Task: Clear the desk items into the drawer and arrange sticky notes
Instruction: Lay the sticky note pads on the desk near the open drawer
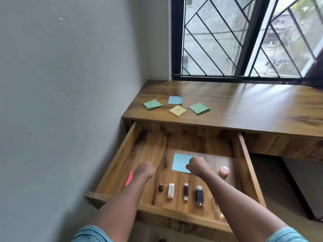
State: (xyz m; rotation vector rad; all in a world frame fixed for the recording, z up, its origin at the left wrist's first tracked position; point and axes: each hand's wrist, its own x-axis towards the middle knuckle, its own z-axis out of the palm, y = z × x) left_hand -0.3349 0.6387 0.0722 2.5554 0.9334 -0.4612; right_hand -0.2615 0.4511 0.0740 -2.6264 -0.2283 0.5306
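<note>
1. A plain grey-white wall [61, 84] fills the left, with a few small marks high up.
2. A black-framed window [218, 41] with a diagonal-bar grille stands behind the desk; greenery and buildings blur outside.
3. The wooden desk [244, 109] sits in the corner, daylight glaring on its top.
4. A dark curtain [316, 72] hangs at the right.
5. The floor [276, 186] is beige.

The drawer [153, 145] is pulled out below the bench [244, 105]. Inside it, a blue note [180, 162] is pinched at its right edge by the right hand [196, 165], and a pink item [129, 178] is held in the left hand [144, 170]. A row of four small items [186, 192] is lined up near the front wall, with a pink round container [224, 171] further right. On the bench are laid a left green pad [152, 104], a blue pad [175, 100], a yellow pad [178, 110] and a right green pad [199, 108].
</note>
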